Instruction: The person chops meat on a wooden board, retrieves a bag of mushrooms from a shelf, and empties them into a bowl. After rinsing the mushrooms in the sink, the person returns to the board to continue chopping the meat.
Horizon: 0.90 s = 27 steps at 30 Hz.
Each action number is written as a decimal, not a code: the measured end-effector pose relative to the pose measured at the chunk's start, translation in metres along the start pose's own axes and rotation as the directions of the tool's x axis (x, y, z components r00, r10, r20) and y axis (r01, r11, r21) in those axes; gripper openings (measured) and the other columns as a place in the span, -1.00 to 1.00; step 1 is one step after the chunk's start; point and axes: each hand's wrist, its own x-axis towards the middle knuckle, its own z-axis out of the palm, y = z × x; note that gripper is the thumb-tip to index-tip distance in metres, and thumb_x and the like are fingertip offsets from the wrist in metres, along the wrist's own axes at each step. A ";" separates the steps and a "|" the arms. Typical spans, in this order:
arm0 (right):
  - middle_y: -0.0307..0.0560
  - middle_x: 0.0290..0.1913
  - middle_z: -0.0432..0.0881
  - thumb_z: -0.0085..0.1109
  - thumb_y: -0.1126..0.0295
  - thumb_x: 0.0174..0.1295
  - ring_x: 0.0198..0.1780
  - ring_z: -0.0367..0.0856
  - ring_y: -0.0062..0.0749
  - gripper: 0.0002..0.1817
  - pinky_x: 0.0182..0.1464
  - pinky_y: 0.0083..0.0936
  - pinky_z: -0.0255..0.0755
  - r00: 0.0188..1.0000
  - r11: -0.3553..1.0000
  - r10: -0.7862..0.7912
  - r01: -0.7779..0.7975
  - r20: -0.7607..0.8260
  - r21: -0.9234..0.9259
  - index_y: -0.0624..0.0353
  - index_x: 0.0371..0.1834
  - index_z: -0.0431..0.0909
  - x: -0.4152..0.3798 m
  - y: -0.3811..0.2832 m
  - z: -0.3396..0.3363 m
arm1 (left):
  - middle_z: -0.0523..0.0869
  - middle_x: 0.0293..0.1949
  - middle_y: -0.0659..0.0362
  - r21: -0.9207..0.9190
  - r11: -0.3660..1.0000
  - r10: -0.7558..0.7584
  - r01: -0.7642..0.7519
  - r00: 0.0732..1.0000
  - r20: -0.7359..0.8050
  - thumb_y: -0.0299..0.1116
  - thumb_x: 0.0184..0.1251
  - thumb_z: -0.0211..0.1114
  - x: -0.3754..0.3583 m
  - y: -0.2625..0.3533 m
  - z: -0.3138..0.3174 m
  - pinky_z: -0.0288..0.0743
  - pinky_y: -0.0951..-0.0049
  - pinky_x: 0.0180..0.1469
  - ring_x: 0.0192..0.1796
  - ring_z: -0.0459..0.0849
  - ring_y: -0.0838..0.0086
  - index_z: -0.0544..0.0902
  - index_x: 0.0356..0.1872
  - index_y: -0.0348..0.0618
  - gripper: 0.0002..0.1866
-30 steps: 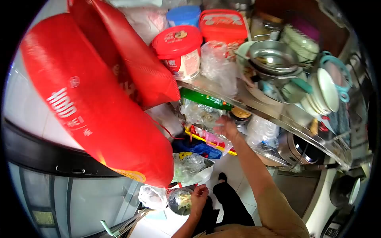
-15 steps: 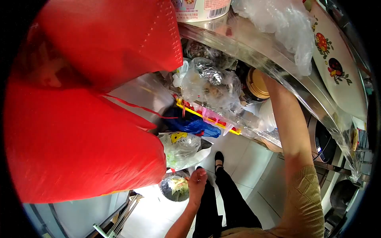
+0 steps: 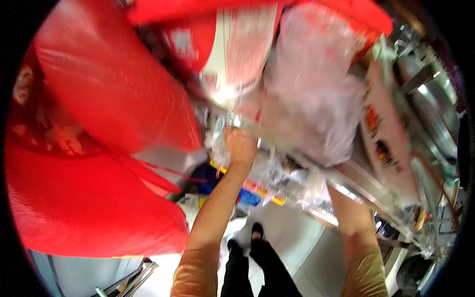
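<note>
One difference: left hand [image 3: 241,145] raised near shelf [image 3: 292,143], finger spread, hold unclear; right hand hidden, grip untellable.

Crumpled clear bags [image 3: 267,166] lie bunched on the lower shelf [image 3: 324,214], beside the left hand [image 3: 241,144] and beneath the edge of the upper shelf [image 3: 292,133]. Blur hides their contents and whether the fingers touch them. Farther along the same shelf, a whitish bundle [image 3: 316,187] of thin plastic catches the light beside the right forearm [image 3: 351,213], its outline too smeared to read.
</note>
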 end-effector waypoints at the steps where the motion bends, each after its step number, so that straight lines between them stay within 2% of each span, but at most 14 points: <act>1: -0.14 -0.25 0.64 0.09 0.16 0.25 -0.28 0.60 -0.37 -0.69 -0.31 -0.43 0.51 1.000 1.000 0.017 -0.017 -0.006 0.002 0.12 -0.08 0.51 -0.009 0.002 -0.004 | 0.61 -0.20 -0.05 0.120 0.993 -0.021 0.007 0.993 0.114 -0.42 0.17 0.18 0.022 0.001 0.008 0.36 0.21 0.02 -0.08 0.53 0.11 0.54 -0.12 -0.31 -0.74; 4: -0.14 -0.25 0.64 0.09 0.16 0.24 -0.29 0.60 -0.38 -0.69 -0.32 -0.43 0.51 0.996 0.997 0.079 -0.078 -0.034 0.016 0.12 -0.08 0.51 -0.034 0.011 -0.017 | 0.60 -0.17 -0.02 0.285 0.958 -0.101 0.040 0.974 0.202 -0.42 0.19 0.17 0.069 0.003 0.025 0.35 0.23 0.04 -0.07 0.52 0.14 0.52 -0.08 -0.31 -0.72; 7: -0.15 -0.25 0.64 0.09 0.15 0.24 -0.30 0.59 -0.40 -0.68 -0.33 -0.44 0.50 0.988 0.991 0.128 -0.126 -0.089 0.035 0.12 -0.09 0.50 -0.054 0.016 -0.030 | 0.58 -0.15 0.00 0.324 0.942 -0.161 0.091 0.967 0.196 -0.42 0.21 0.15 0.091 -0.002 0.031 0.34 0.25 0.05 -0.05 0.50 0.17 0.49 -0.04 -0.31 -0.70; 10: -0.16 -0.25 0.64 0.09 0.14 0.24 -0.30 0.59 -0.41 -0.68 -0.34 -0.45 0.50 0.980 0.987 0.156 -0.151 -0.123 0.050 0.12 -0.09 0.50 -0.062 0.015 -0.036 | 0.57 -0.12 0.03 0.280 0.948 -0.192 0.154 0.975 0.116 -0.42 0.23 0.14 0.097 -0.012 0.025 0.33 0.27 0.07 -0.03 0.49 0.20 0.47 0.00 -0.32 -0.68; 13: -0.16 -0.25 0.64 0.09 0.13 0.24 -0.31 0.58 -0.43 -0.68 -0.35 -0.46 0.50 0.978 0.985 0.167 -0.161 -0.126 0.057 0.12 -0.09 0.50 -0.059 0.013 -0.038 | 0.56 -0.09 0.05 0.116 0.966 -0.223 0.230 0.972 -0.069 -0.43 0.25 0.13 0.099 -0.016 0.001 0.32 0.30 0.08 -0.02 0.48 0.23 0.44 0.04 -0.32 -0.66; 15: -0.16 -0.25 0.64 0.09 0.13 0.24 -0.32 0.58 -0.44 -0.67 -0.35 -0.46 0.50 0.976 0.983 0.180 -0.174 -0.122 0.060 0.12 -0.10 0.50 -0.054 0.016 -0.038 | 0.55 -0.08 0.07 -0.068 0.962 -0.272 0.263 0.932 -0.240 -0.43 0.27 0.12 0.095 -0.018 -0.018 0.32 0.31 0.10 -0.01 0.47 0.25 0.42 0.07 -0.32 -0.65; 18: -0.17 -0.25 0.64 0.09 0.12 0.24 -0.32 0.58 -0.45 -0.67 -0.36 -0.47 0.49 0.971 0.976 0.214 -0.208 -0.102 0.071 0.12 -0.10 0.50 -0.037 0.028 -0.035 | 0.54 -0.05 0.09 -0.420 0.893 -0.380 0.162 0.772 -0.510 -0.43 0.29 0.10 0.074 -0.019 -0.052 0.31 0.33 0.11 0.01 0.46 0.29 0.40 0.11 -0.32 -0.63; 20: -0.17 -0.25 0.64 0.09 0.11 0.24 -0.33 0.57 -0.46 -0.67 -0.37 -0.48 0.49 0.964 0.966 0.251 -0.244 -0.089 0.088 0.12 -0.11 0.50 -0.021 0.040 -0.032 | 0.53 -0.04 0.11 -0.601 0.799 -0.462 0.015 0.654 -0.599 -0.43 0.30 0.09 0.046 -0.014 -0.074 0.30 0.35 0.12 0.02 0.45 0.31 0.38 0.13 -0.32 -0.61; 22: -0.18 -0.25 0.64 0.09 0.11 0.23 -0.33 0.57 -0.47 -0.66 -0.37 -0.48 0.49 0.953 0.953 0.294 -0.287 -0.078 0.097 0.12 -0.11 0.50 -0.007 0.055 -0.030 | 0.53 -0.02 0.13 -0.746 0.650 -0.546 -0.147 0.593 -0.592 -0.43 0.31 0.09 0.008 -0.004 -0.095 0.30 0.36 0.13 0.03 0.45 0.33 0.36 0.16 -0.32 -0.60; 24: -0.18 -0.25 0.63 0.10 0.10 0.23 -0.34 0.57 -0.48 -0.66 -0.38 -0.49 0.49 0.938 0.937 0.342 -0.336 -0.059 0.098 0.12 -0.11 0.50 0.005 0.072 -0.028 | 0.52 0.00 0.14 -0.855 0.431 -0.597 -0.287 0.621 -0.509 -0.43 0.33 0.08 -0.040 0.005 -0.110 0.29 0.38 0.14 0.04 0.44 0.35 0.35 0.19 -0.32 -0.58; 25: -0.18 -0.25 0.63 0.10 0.10 0.23 -0.34 0.57 -0.49 -0.66 -0.38 -0.49 0.48 0.929 0.928 0.366 -0.360 -0.050 0.094 0.12 -0.11 0.50 0.006 0.083 -0.027 | 0.53 -0.12 0.22 -0.877 0.283 -0.584 -0.388 0.655 -0.479 -0.45 0.31 0.09 -0.064 0.008 -0.116 0.34 0.48 -0.01 -0.11 0.46 0.49 0.42 0.08 -0.28 -0.67; 26: -0.18 -0.25 0.63 0.10 0.10 0.23 -0.34 0.56 -0.49 -0.66 -0.39 -0.49 0.48 0.917 0.916 0.398 -0.395 -0.037 0.075 0.12 -0.11 0.50 0.005 0.094 -0.028 | 0.52 -0.24 0.30 -0.920 0.162 -0.605 -0.356 0.701 -0.378 -0.50 0.29 0.08 -0.088 0.006 -0.108 0.32 0.59 -0.16 -0.25 0.42 0.65 0.48 -0.08 -0.21 -0.80; 27: -0.19 -0.25 0.63 0.10 0.09 0.23 -0.35 0.56 -0.50 -0.66 -0.39 -0.50 0.48 0.905 0.904 0.425 -0.423 -0.026 0.063 0.12 -0.12 0.50 -0.005 0.107 -0.030 | 0.46 -0.37 0.33 -0.942 -0.001 -0.595 -0.336 0.757 -0.269 -0.63 0.16 0.12 -0.112 0.006 -0.107 0.26 0.70 -0.19 -0.32 0.37 0.71 0.47 -0.20 -0.21 -0.82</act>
